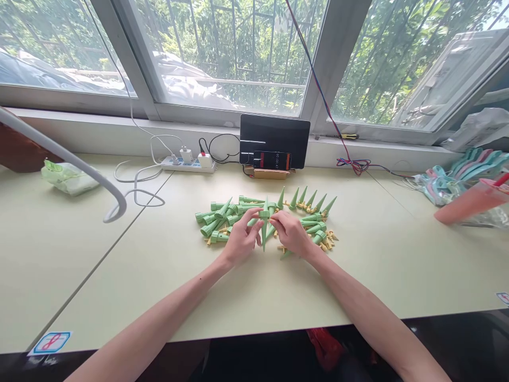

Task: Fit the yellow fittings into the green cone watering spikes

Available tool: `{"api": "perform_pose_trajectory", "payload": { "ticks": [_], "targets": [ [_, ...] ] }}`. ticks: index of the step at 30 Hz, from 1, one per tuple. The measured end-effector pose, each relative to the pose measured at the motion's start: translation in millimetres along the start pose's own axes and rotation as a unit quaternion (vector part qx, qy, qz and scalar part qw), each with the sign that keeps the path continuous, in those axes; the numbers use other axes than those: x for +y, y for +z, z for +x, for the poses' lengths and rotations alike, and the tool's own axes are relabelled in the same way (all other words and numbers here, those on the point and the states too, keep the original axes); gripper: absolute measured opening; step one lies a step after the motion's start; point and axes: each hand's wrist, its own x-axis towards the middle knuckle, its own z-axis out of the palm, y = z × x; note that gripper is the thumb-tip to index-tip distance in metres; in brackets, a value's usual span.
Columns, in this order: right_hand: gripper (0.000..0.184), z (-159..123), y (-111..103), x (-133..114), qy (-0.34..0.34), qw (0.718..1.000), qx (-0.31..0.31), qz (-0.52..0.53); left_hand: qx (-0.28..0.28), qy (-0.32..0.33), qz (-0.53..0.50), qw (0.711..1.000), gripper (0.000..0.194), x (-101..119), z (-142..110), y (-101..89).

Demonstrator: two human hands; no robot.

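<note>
My left hand (243,236) is closed around a green plant watering spike (264,225), held upright with its point down. Close against its right side, my right hand (292,231) pinches a small yellow valve, mostly hidden by the fingers, near the spike's collar. A heap of green spikes (217,217) lies left of and behind my left hand. Beyond my right hand, several spikes (310,199) stand points up in a curved row with yellow valves at their bases. More spikes (317,228) lie beside my right hand, next to loose yellow valves (329,241).
A phone (272,159) leans on a black tablet (274,135) at the back. Left of it lies a power strip (189,165) with cables. A white curved tube (75,164) crosses the left side. At right are a pink cup (471,204) and pastel plastic pieces (461,170).
</note>
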Motion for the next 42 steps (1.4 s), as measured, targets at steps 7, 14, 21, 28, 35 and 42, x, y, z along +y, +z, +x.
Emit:
{"api": "perform_pose_trajectory", "payload": {
  "ticks": [7,14,21,28,35,42],
  "targets": [
    [0.021,-0.5,0.2,-1.6,0.008,1.000,-0.005,0.013,0.002,0.011,0.024,1.000,0.036,-0.1,-0.7,0.4],
    [0.021,-0.3,-0.1,-1.5,0.017,0.999,-0.021,0.046,-0.008,0.027,0.025,0.999,0.036,-0.9,0.4,-2.6],
    [0.022,1.5,-2.7,-2.0,0.043,0.995,-0.042,0.085,-0.015,0.028,0.028,0.999,0.038,-0.9,0.8,-4.4],
    [0.020,0.9,1.1,-3.8,0.043,0.997,-0.022,0.067,-0.011,0.003,0.001,1.000,0.044,-1.7,1.4,-2.3],
    [0.019,1.7,2.4,-1.8,0.030,0.997,0.049,0.058,0.056,-0.022,-0.072,0.996,0.039,4.7,5.5,-1.4],
    [0.018,1.9,0.3,-9.0,-0.028,0.997,0.063,0.032,0.023,-0.074,-0.148,0.986,0.047,7.6,6.5,-3.2]
  ]
}}
